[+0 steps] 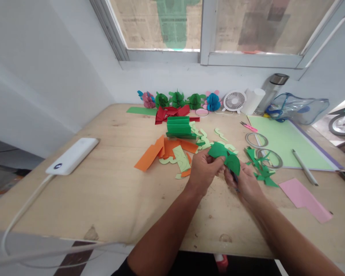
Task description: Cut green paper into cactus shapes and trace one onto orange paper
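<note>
My left hand (203, 170) is closed, pinching a dark green paper piece (217, 150) with rounded edges between thumb and fingers. A rounded lobe of the same green paper hangs over my right hand (245, 180). That hand is closed around dark-handled scissors (235, 178), mostly hidden behind the paper and fingers. Just right of my hands lie jagged green paper scraps (261, 168). Pale green curvy offcuts (202, 140) lie beyond my left hand, near a folded green paper stack (178, 126).
Orange paper (151, 155) and red paper (172, 113) lie left of centre. Along the wall stand several paper honeycomb figures (177, 99) and a white fan (234, 101). Tape rolls (269, 158), a pen (304, 167), pink paper (304, 197) and pink-handled snips (249, 127) lie right; a power bank (73, 155) left.
</note>
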`<action>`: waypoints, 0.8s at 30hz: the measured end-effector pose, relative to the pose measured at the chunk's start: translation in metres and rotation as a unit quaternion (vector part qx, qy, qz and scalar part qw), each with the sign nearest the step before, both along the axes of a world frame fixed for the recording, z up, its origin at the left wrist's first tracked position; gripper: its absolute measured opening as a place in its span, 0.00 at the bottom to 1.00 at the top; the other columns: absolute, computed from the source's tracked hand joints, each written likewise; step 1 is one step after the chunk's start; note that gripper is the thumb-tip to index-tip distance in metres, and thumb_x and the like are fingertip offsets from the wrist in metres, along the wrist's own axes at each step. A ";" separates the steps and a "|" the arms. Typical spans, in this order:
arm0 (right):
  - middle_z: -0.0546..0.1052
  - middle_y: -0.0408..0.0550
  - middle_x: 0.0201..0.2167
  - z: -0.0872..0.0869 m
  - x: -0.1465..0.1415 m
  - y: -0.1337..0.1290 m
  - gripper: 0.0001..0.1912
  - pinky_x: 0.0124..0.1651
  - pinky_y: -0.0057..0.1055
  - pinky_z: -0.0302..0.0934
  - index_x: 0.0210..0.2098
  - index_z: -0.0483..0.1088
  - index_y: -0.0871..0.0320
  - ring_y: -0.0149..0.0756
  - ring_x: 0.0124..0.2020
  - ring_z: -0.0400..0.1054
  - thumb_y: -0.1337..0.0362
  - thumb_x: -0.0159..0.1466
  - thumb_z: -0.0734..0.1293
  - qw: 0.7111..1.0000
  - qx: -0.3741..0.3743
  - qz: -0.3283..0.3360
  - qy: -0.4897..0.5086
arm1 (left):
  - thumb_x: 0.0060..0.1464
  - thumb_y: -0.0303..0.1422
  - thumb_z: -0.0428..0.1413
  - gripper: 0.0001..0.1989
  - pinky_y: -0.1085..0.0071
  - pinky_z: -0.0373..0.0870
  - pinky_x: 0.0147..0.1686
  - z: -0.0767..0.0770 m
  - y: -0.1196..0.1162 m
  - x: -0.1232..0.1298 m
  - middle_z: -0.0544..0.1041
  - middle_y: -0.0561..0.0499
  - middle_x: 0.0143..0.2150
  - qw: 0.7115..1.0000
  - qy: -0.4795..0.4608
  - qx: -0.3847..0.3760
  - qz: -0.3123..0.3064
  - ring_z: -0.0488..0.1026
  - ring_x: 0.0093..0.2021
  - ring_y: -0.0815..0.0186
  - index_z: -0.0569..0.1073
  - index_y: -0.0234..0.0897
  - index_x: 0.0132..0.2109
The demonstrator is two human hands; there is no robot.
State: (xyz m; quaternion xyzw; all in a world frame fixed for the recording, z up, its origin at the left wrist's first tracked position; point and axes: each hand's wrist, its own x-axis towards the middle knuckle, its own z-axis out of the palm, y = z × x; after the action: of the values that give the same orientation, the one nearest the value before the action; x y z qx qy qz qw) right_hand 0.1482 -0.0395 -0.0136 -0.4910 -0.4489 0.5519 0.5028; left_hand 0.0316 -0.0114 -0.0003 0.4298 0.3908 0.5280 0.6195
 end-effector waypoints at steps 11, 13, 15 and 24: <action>0.56 0.37 0.11 0.002 0.001 0.000 0.26 0.17 0.25 0.38 0.15 0.58 0.57 0.23 0.14 0.43 0.46 0.58 0.65 1.000 0.001 0.020 0.004 | 0.41 0.33 0.59 0.07 0.77 0.58 0.18 0.002 0.001 -0.004 0.70 0.55 0.17 0.999 -0.005 -0.018 -0.026 0.62 0.17 0.75 0.69 0.34 0.23; 0.56 0.37 0.11 0.004 0.001 0.000 0.27 0.16 0.25 0.38 0.15 0.58 0.57 0.23 0.13 0.43 0.45 0.58 0.64 1.000 0.001 0.019 -0.006 | 0.41 0.32 0.59 0.07 0.77 0.59 0.18 0.003 0.002 -0.005 0.70 0.55 0.17 0.999 -0.003 -0.019 -0.029 0.62 0.17 0.74 0.70 0.34 0.23; 0.56 0.37 0.11 0.005 0.001 0.000 0.27 0.16 0.25 0.37 0.14 0.58 0.57 0.23 0.13 0.43 0.44 0.58 0.64 1.000 -0.002 0.016 -0.015 | 0.41 0.33 0.59 0.07 0.76 0.59 0.18 0.003 0.002 -0.006 0.70 0.54 0.17 0.999 0.000 -0.019 -0.034 0.63 0.17 0.74 0.70 0.34 0.23; 0.55 0.36 0.10 0.008 0.002 0.000 0.25 0.16 0.24 0.38 0.17 0.60 0.56 0.23 0.13 0.42 0.43 0.56 0.65 0.999 -0.005 0.010 -0.035 | 0.41 0.32 0.59 0.07 0.76 0.58 0.18 0.006 0.003 -0.011 0.69 0.55 0.17 0.998 0.014 -0.013 -0.051 0.62 0.17 0.74 0.70 0.35 0.23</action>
State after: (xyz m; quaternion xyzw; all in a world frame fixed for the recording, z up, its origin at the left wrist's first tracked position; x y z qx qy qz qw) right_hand 0.1500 -0.0399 -0.0059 -0.5080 -0.4685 0.5418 0.4783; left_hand 0.0210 -0.0087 0.0057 0.4486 0.3837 0.4842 0.6458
